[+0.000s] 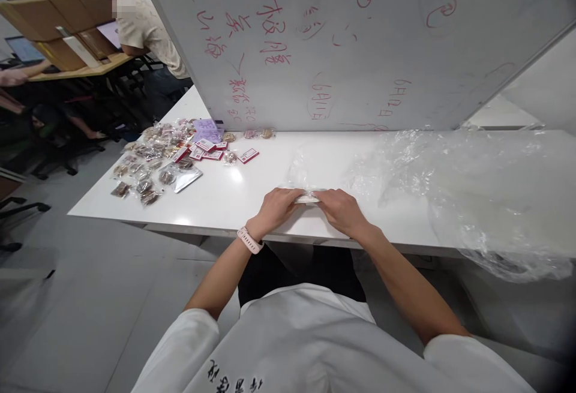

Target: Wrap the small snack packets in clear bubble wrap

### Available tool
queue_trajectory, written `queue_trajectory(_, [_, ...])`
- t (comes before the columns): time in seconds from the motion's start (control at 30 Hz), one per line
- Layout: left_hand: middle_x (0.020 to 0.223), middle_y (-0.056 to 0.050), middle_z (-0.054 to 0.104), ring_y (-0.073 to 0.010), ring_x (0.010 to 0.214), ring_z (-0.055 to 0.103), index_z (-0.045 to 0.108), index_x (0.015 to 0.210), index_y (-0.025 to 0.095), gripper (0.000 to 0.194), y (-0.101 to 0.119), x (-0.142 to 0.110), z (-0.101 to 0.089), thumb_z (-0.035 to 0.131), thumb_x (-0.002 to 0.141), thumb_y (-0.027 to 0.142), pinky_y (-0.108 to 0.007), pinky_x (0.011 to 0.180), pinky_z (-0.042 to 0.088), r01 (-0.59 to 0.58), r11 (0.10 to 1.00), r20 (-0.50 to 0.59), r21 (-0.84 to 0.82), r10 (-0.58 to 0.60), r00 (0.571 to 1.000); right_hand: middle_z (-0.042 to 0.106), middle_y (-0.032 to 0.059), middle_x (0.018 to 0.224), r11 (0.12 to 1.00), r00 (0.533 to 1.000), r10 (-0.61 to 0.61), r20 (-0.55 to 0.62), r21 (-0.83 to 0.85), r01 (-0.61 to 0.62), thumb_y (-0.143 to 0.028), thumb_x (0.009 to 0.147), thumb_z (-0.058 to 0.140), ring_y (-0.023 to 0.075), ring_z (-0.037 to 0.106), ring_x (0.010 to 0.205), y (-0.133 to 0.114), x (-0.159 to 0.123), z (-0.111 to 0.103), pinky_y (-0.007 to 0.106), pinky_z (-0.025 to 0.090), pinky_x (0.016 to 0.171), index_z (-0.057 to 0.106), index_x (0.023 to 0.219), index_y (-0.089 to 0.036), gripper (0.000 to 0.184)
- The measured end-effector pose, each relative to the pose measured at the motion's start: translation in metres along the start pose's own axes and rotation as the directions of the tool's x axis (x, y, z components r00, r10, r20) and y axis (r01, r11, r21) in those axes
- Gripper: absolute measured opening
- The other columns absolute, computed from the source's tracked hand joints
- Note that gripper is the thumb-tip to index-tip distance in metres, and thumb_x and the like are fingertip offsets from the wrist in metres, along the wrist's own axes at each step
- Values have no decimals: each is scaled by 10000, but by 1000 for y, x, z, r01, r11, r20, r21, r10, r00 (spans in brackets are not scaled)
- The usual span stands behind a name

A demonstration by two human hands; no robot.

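Note:
Both hands meet near the front edge of the white table (216, 201). Between them is a small, flat white item (307, 199), its kind hard to make out. My left hand (279, 206) grips its left end, fingers closed. At the other end, my right hand (341, 208) is closed on the same item. Thin clear plastic film (302, 168) rises just behind it; whether the two are joined I cannot tell. The fingers partly cover the item.
Small clear-wrapped packets (150, 153) are heaped at left, with red-and-white cards (204, 148), a purple paper (207, 131) and a silvery flat piece (188, 178). Crumpled plastic sheeting (490, 195) overhangs the right front edge. A whiteboard (337, 51) stands behind. A person (146, 27) sits back left.

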State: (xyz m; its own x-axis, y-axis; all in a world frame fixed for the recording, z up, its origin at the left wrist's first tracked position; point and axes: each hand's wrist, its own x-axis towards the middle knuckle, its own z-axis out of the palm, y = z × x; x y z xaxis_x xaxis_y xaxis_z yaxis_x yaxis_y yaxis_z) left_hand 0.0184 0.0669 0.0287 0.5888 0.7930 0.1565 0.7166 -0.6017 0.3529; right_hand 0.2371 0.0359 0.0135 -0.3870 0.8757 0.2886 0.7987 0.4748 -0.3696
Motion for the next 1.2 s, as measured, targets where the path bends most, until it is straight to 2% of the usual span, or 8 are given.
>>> queue_trajectory(0.13, [815,-33,724,-194,756,664,695,999,208,336,-6,18,-31,503,991,483,-290,674,453,36,991,125,-127,-20,992,744,31,885,942,991,66,119,321,-101,-446,990,476,183,649,750,7,21,-31,298,449,666,712,1098,-219,345])
queue_trajectory(0.23, [863,-58,700,-222,847,640,687,848,188,384,-20,45,-30,556,946,536,-300,682,435,116,987,108,-110,-105,989,733,23,936,900,975,191,118,375,-222,-489,931,568,177,635,807,22,52,-28,285,436,689,724,974,-217,316])
queue_trajectory(0.4, [1322,-152,615,-317,1246,522,623,1240,162,453,-34,73,-6,691,865,407,-379,925,450,358,933,-18,-30,-358,934,675,70,1052,917,927,374,14,144,-372,-393,927,573,186,623,919,43,77,11,317,439,787,722,980,-202,249])
queue_trajectory(0.57, [1270,-146,665,-275,1114,640,535,1381,148,716,-27,77,-10,715,815,547,-333,856,490,389,893,190,-227,-351,917,655,79,1027,935,938,344,-35,104,-338,-393,977,496,217,608,965,46,71,27,346,464,816,717,1025,-214,289])
queue_trajectory(0.67, [1213,-125,696,-293,1126,632,653,1217,167,512,-16,77,-10,682,851,523,-353,873,492,312,941,213,-131,-280,936,656,100,1143,950,944,311,-109,64,-306,-350,986,487,245,585,1073,45,68,28,387,471,913,682,1188,-213,312])
queue_trajectory(0.8, [1241,-136,677,-296,1200,586,654,1204,171,325,-4,59,12,432,1020,322,-456,1021,426,111,990,31,91,-114,993,578,84,1412,992,977,100,-186,95,-83,-222,1004,405,249,465,1310,42,68,26,429,400,1078,615,1342,-210,398])
queue_trajectory(0.93, [1419,-158,570,-313,1313,501,508,1388,161,500,-6,34,30,478,1008,485,-543,1154,273,-120,984,-40,128,126,991,685,68,1264,924,997,63,33,376,-71,-251,1019,397,225,556,1217,38,66,16,426,435,1056,678,1263,-229,373])
queue_trajectory(1.2, [1235,-148,646,-299,1090,582,528,1343,175,612,-4,22,28,540,930,627,-505,1053,349,-266,954,-229,136,292,929,615,59,1402,719,915,-145,377,676,-164,-445,894,667,248,578,1252,46,52,-28,383,465,1020,581,1423,-283,560])
